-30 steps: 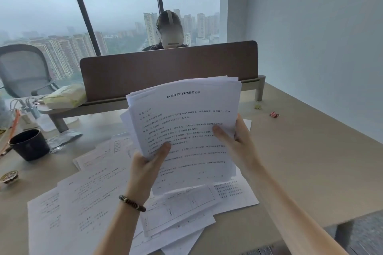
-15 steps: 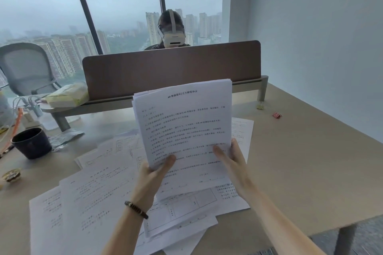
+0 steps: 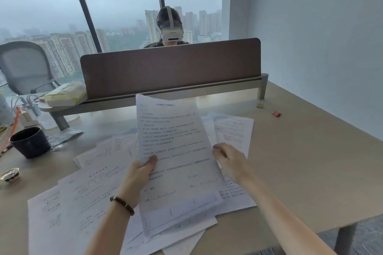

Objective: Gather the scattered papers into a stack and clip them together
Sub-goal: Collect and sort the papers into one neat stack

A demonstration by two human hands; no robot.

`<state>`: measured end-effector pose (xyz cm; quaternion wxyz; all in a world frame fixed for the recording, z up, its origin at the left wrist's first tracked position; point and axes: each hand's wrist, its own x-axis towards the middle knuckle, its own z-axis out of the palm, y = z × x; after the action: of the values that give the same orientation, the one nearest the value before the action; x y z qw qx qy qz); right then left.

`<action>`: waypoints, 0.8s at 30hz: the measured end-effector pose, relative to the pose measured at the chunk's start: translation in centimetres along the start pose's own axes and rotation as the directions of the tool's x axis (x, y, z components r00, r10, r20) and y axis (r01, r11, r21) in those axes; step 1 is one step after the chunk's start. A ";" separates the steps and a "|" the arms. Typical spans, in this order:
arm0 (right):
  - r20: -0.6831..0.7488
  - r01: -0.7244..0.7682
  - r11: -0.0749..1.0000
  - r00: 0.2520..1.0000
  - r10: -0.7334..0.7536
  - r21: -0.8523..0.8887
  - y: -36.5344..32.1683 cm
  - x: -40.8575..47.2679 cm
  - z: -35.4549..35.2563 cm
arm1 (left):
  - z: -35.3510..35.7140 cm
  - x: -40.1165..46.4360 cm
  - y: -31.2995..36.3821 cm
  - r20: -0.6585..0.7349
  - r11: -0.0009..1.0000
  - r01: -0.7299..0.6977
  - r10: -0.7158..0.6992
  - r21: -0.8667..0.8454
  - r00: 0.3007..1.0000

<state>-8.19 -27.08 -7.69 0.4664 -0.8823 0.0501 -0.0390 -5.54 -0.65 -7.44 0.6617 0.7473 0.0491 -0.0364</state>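
Both hands have lowered the bundle (image 3: 176, 163) toward the desk (image 3: 310, 161) since a second ago; left hand (image 3: 138, 174) pinches its left edge, right hand (image 3: 230, 161) closes on the right edge; squaring-up looks under way; loose sheets (image 3: 68, 209) remain below and left; red clip (image 3: 277, 113) waits far right; beyond, divider (image 3: 170, 68), window (image 3: 116, 2).
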 end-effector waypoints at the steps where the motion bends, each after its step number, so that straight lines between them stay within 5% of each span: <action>1: -0.024 -0.048 0.985 0.999 0.044 -0.164 0.5 0.3 -0.1 | -0.4 0.1 -0.3 -0.014 0.999 0.047 -0.047 0.000 0.999; 4: -0.061 -0.212 0.815 0.975 0.214 -0.539 2.5 0.9 -0.1 | -1.8 0.3 -1.8 -0.039 0.989 0.138 -0.136 0.058 0.990; 7: -0.012 -0.156 0.724 0.980 0.199 -0.672 4.5 1.0 0.8 | -2.0 0.6 -3.0 -0.064 0.961 0.205 -0.197 0.188 0.978; 13: -0.058 -0.141 0.825 0.990 0.130 -0.547 4.4 1.4 1.1 | -1.1 1.6 -3.9 -0.092 0.940 0.177 -0.157 0.291 0.983; 19: -0.088 -0.224 0.757 0.972 0.217 -0.614 3.7 2.0 1.4 | -1.2 2.4 -4.6 -0.084 0.930 0.178 -0.159 0.321 0.984; 24: -0.044 -0.192 0.823 0.979 0.199 -0.534 2.7 2.8 1.1 | -1.3 2.7 -5.0 -0.072 0.933 0.185 -0.171 0.308 0.983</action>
<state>-5.40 -28.03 -10.44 0.2035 -0.9677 0.1458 0.0305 -3.44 1.26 -12.49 0.5273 0.8360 0.1248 -0.0869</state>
